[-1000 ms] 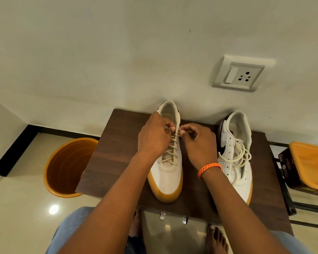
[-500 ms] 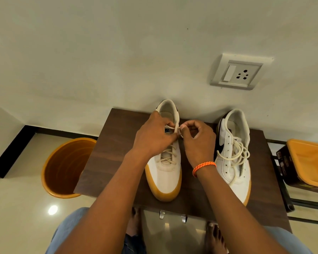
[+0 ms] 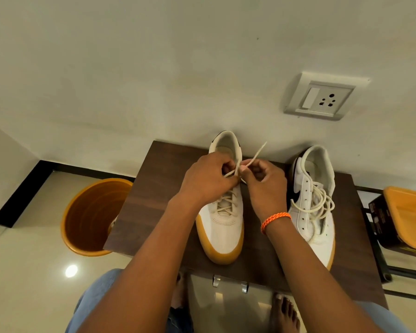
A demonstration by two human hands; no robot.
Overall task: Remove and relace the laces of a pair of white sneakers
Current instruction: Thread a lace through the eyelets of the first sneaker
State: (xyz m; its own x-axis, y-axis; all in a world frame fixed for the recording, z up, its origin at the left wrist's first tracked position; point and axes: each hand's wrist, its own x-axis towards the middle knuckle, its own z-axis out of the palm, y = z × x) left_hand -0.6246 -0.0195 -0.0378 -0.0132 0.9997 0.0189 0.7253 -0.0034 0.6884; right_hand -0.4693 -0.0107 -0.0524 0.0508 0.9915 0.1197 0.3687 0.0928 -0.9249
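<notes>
Two white sneakers with tan soles stand on a dark wooden table (image 3: 154,200). The left sneaker (image 3: 223,231) is laced up its front. My left hand (image 3: 207,179) and my right hand (image 3: 264,181) meet over its top eyelets, and each pinches a part of its cream lace (image 3: 256,155). One lace end sticks up and to the right, past my right thumb. The right sneaker (image 3: 315,212) has open eyelets, and a loose cream lace (image 3: 322,203) lies piled on it. An orange band circles my right wrist.
An orange bucket (image 3: 91,217) stands on the floor left of the table. An orange tub (image 3: 408,212) sits on a dark rack at the right. The wall with a switch socket (image 3: 322,97) rises just behind the shoes. My bare feet show under the table's near edge.
Both hands have stayed at the top of the left sneaker. A lace end has come free and now points up to the right.
</notes>
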